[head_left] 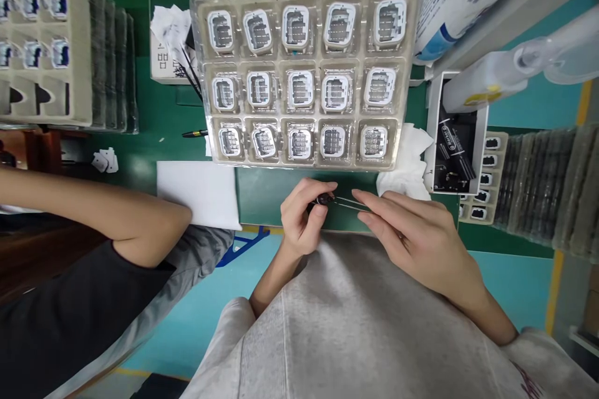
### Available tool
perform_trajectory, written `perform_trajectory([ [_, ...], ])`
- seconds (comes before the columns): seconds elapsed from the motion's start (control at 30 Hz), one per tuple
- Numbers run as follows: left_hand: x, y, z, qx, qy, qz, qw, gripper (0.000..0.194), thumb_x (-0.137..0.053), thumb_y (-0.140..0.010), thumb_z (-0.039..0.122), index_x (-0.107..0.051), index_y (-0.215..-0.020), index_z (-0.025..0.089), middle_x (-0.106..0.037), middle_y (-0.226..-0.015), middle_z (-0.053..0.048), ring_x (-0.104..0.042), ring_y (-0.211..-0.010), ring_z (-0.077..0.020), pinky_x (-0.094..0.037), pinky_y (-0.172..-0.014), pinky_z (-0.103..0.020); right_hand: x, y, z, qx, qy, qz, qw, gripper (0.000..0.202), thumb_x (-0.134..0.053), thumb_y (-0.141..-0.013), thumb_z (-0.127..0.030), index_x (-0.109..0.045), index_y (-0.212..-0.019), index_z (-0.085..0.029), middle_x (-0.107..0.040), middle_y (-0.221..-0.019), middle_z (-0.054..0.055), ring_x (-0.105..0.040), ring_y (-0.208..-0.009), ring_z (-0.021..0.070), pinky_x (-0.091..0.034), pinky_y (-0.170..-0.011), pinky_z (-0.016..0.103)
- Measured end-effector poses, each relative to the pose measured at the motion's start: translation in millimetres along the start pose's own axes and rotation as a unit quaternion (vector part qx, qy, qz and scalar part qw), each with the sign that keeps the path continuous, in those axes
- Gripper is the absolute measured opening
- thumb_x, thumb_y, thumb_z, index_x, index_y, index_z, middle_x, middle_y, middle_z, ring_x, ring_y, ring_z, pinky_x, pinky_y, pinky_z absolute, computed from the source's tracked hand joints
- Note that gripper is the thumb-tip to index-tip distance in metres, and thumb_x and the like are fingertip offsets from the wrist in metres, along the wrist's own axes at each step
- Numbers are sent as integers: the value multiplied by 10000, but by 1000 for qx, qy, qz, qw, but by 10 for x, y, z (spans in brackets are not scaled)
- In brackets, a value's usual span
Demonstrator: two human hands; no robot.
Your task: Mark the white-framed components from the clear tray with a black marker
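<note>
Two thin prongs of the tweezers (350, 201), pinched in the right hand (421, 237), point leftward, crosswise to the body, at the dark part (324, 199) gripped between thumb and fingers of the left hand (299, 218), on the near side of the tray (281, 165)

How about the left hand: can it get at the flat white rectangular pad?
Probably yes: only green tabletop shows between the left hand and the pad. That hand holds a small black part, though, and another person's elbow overlaps the pad's near-left corner.
</note>
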State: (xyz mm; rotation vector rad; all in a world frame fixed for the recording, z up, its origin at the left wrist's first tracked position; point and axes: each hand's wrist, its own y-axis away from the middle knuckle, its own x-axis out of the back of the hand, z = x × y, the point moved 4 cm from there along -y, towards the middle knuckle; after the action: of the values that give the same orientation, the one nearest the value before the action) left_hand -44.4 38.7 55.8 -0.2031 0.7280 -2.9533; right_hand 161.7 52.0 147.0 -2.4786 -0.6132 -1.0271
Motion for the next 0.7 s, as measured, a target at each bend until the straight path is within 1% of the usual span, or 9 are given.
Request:
perform_trajectory([
  [0.23,5,-5,4,-5,-17,-6,1000,312,-599,-1200,395,-794,-1396,249,-836,-1077,-67,-755,-862,-217,-600,-762,-361,9,21,16,-5,-2,-11,1000,285,-609,-1273,-273,-709,-1513,-156,-716,-923,-3,-612,-670,136,-449,-601,335],
  [0.4,4,-37,34,-3,-22,-14,1000,307,-605,-1200,414,-808,-1356,244,-830,-1018,-65,-746,-833,-219,-600,-749,-363,37,28,24,-1,14,-22,1000,272,-587,-1283,-283,-702,-1511,-191,-748,-934,2,-639,-678,141,-448,-591,338],
  [0.57,-4,-64,67,-1,-19,-12,1000,311,-605,-1200,429,-823,-1325,246,-822,-981,-62,-735,-815,-220,-602,-730,-362,62,27,22,8,18,-22,1000,259,-554,-1289,-284,-720,-1464,-187,-800,-992,31,-690,-719,160,-476,-609,343],
  [0.7,-13,-72,79,-10,0,-15,1000,305,-612,-1196,392,-827,-1331,223,-812,-983,-71,-736,-833,-217,-602,-745,-357,60,31,25,-13,4,-36,999,252,-545,-1288,-300,-752,-1404,-215,-818,-1016,54,-700,-730,169,-508,-640,323],
])
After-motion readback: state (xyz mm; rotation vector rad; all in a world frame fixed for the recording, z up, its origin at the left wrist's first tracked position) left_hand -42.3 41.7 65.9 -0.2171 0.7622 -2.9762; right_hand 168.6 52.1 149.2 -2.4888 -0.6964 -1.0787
